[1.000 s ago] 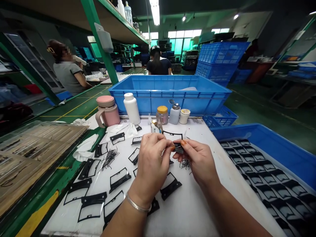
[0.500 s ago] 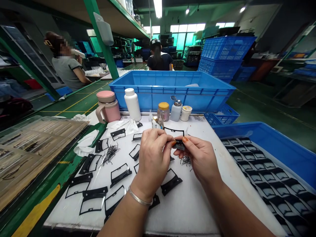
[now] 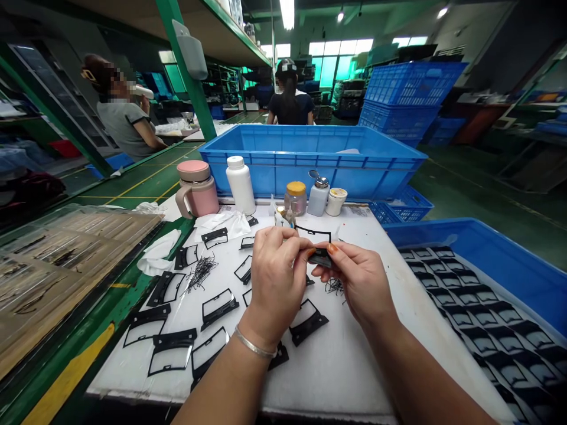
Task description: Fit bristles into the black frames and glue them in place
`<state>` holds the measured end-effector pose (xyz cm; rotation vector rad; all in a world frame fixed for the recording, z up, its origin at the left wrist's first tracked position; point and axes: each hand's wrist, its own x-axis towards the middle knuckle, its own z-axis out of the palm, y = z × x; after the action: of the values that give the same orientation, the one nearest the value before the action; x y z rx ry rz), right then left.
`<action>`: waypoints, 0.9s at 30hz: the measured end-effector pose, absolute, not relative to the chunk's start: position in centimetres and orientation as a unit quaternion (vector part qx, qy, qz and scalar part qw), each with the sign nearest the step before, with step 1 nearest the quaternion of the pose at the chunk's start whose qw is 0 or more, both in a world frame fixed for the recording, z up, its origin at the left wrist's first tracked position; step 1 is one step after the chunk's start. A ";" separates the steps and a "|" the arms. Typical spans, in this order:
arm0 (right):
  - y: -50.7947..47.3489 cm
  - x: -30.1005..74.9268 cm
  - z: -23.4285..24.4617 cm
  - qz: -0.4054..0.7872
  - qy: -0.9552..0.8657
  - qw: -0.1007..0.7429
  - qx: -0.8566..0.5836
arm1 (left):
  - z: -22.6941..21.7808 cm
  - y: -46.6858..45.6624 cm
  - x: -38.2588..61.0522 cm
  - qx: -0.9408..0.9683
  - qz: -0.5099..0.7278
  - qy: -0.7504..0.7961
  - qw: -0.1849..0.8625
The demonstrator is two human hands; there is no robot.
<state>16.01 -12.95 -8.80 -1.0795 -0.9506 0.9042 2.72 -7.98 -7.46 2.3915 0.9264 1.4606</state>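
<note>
Above the white tabletop [image 3: 354, 378], both hands grip one black plastic frame [image 3: 322, 257] with an open window. My left hand [image 3: 279, 268], a bracelet at its wrist, pinches the frame's left part. My right hand [image 3: 361, 274] holds its right end between thumb and fingers. The window side points away from me. Fingers hide part of the frame, and whether a small piece is also in the left fingertips I cannot make out. Several similar black frames [image 3: 220, 308] lie around on the table. A pile of thin black strips [image 3: 201, 273] lies left, a smaller pile [image 3: 335, 286] under my right hand.
Behind stand a pink mug [image 3: 199, 192], a white bottle [image 3: 240, 186], a jar [image 3: 296, 199], a pump bottle [image 3: 318, 198] and a small tub [image 3: 336, 202]. A blue bin [image 3: 274, 171] is beyond them. Another blue bin [image 3: 487, 236] at right holds rows of frames. Two people sit further back.
The view has shifted slightly, so the table appears a little further right. Both hands stay on the same frame with hardly any movement. The person at back left has tilted a white bottle up.
</note>
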 end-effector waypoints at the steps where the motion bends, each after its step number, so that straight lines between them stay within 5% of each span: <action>1: -13.0 16.0 -8.8 0.400 -0.421 0.660 -0.477 | -7.4 -8.0 2.7 0.807 0.492 0.313 0.093; 20: -13.2 16.0 -8.6 0.357 -0.452 0.641 -0.508 | -7.5 -8.1 2.7 0.805 0.489 0.318 0.104; 27: -13.3 16.0 -9.1 0.356 -0.442 0.654 -0.500 | -7.7 -7.8 3.0 0.719 0.531 0.344 0.287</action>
<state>16.03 -13.30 -9.08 -1.1343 -1.0021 0.8063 2.95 -7.77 -7.71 1.9208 0.9202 1.4181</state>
